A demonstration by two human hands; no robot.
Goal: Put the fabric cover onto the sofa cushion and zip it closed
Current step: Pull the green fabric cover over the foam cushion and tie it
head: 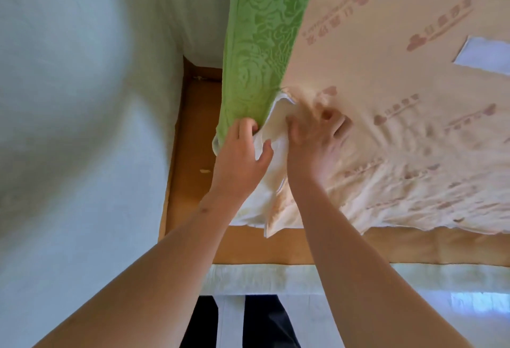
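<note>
A large flat sofa cushion lies on a wooden seat frame (pixel 190 126). Its fabric cover has a green rose-patterned side band (pixel 256 52) and a peach printed face (pixel 386 77) that is wrinkled near me. At the near left corner the cover gapes and pale inner cushion material (pixel 276 126) shows. My left hand (pixel 242 154) grips the green edge of the cover at that corner. My right hand (pixel 311 138) has its fingers curled into the peach fabric beside the opening; it is motion-blurred. No zip is clearly visible.
A white upholstered sofa arm (pixel 82 126) fills the left. A white label patch (pixel 485 55) sits on the peach face at right. The pale sofa front edge (pixel 358 276) runs below the frame, and my dark trouser legs (pixel 262 323) stand at the bottom.
</note>
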